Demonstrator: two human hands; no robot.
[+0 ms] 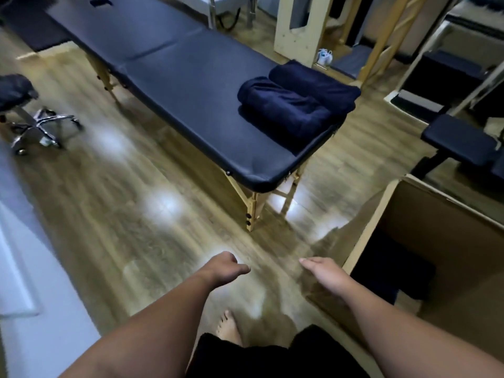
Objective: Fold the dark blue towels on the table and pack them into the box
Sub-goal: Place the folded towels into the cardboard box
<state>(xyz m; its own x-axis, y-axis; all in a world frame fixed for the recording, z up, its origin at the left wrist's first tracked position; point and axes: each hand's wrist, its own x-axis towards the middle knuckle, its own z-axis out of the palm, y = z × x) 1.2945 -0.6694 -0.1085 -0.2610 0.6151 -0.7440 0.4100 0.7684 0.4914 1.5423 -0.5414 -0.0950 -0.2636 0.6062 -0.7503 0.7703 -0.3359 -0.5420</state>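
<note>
Two folded dark blue towels [297,102] lie stacked at the near right end of the black padded massage table [191,85]. An open cardboard box [447,214] stands on the floor at the right, with a dark towel [392,271] lying inside it. My left hand [227,266] hangs over the floor with its fingers loosely curled and holds nothing. My right hand [324,271] is flat and relaxed beside the box's near wall, also holding nothing. Both hands are well short of the table.
A rolling stool [24,105] with a chrome base stands at the left. A padded bench [461,140] and wooden frames [305,25] sit behind the box and table. My bare foot [229,327] is on the wood floor [122,214] between the table and me.
</note>
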